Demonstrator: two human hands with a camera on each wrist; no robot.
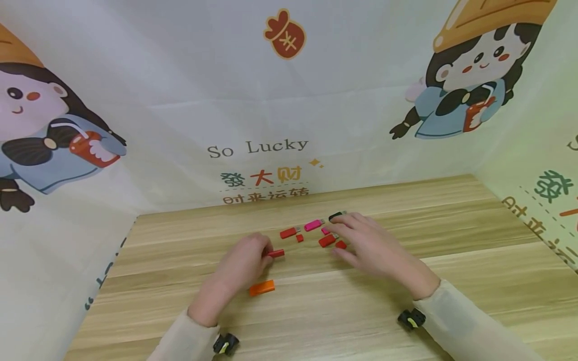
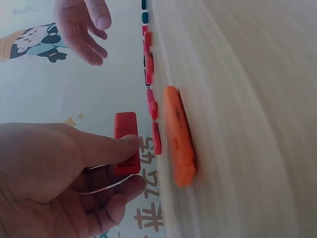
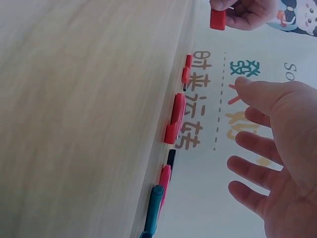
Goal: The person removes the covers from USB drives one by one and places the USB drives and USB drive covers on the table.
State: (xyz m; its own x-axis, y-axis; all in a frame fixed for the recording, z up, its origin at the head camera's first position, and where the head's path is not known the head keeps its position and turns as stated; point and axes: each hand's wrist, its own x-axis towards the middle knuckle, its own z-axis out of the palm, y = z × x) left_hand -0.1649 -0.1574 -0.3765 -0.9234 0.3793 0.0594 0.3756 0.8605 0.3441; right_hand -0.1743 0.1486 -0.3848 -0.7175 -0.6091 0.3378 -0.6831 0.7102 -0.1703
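Observation:
In the left wrist view my left hand (image 2: 54, 168) pinches a red USB stick (image 2: 126, 121) between thumb and fingers, held above the table. No metal plug shows on it. My right hand (image 1: 372, 245) hovers over the loose sticks with its fingers spread, holding nothing. Near its fingertips lie a red stick (image 1: 327, 241), a red cap (image 1: 340, 245), a small pink cap (image 1: 325, 231) and a black stick (image 1: 335, 216). A pink stick (image 1: 312, 225) and another red stick (image 1: 288, 233), both with bare plugs, lie between the hands, beside a red cap (image 1: 300, 238).
An orange USB stick (image 1: 262, 288) lies by my left wrist on the wood-grain table (image 1: 316, 321). The right wrist view shows a teal stick (image 3: 154, 206), which my right hand hides from the head view. Printed cloth (image 1: 361, 150) stands behind the table and at its sides.

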